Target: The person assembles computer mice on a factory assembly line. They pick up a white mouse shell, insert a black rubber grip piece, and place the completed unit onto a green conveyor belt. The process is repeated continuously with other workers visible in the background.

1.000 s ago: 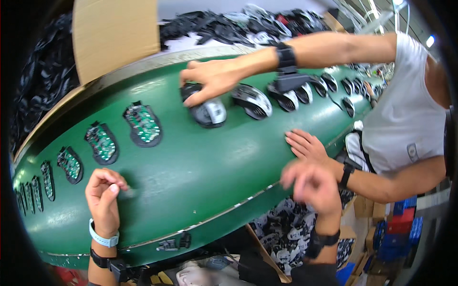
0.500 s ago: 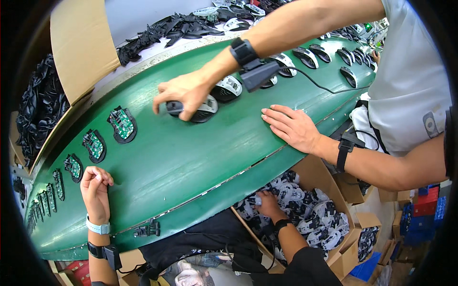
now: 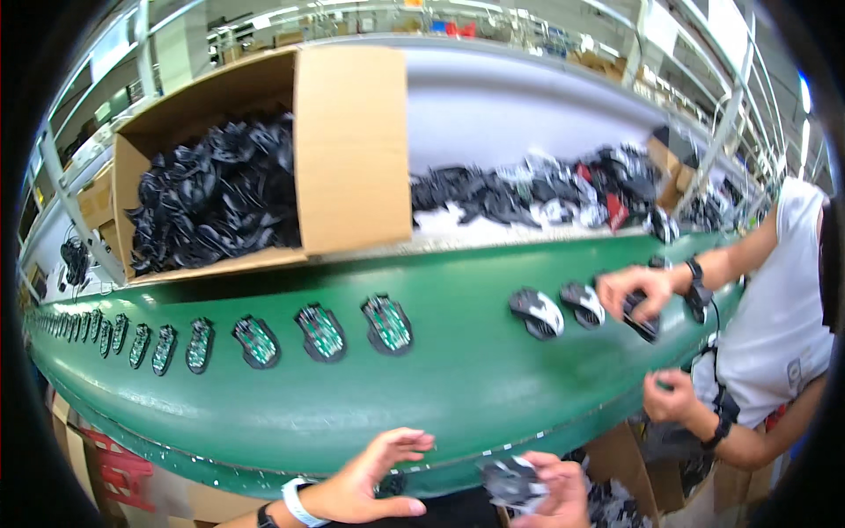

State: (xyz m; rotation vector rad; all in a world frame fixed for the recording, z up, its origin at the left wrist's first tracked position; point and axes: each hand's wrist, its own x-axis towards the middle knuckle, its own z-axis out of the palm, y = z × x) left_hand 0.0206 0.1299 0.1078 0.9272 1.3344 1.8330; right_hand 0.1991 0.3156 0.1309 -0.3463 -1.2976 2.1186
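Note:
My left hand (image 3: 377,475) is open at the near edge of the green conveyor belt (image 3: 352,422), thumb and fingers apart and nothing between them. To its right, my right hand (image 3: 561,495) grips a black-and-white mouse shell (image 3: 512,482), which is blurred by motion. Beyond my hands, several mouse bases with green circuit boards lie in a row; the nearest to my hands is a mouse base (image 3: 385,324). Further right on the belt sit mice with covers on, among them a black-and-white mouse (image 3: 537,312).
At the right, a co-worker's hand (image 3: 638,290) holds a dark mouse (image 3: 642,319); the co-worker's other hand (image 3: 673,398) is half curled. A cardboard box (image 3: 352,150) of black plastic parts stands behind the belt. A box of shells (image 3: 612,503) is below, beside my right hand.
The view has tilted up and turned left. My right hand has come out of the shell box with a mouse shell. My left hand's fingers have spread. The co-worker has lifted a mouse.

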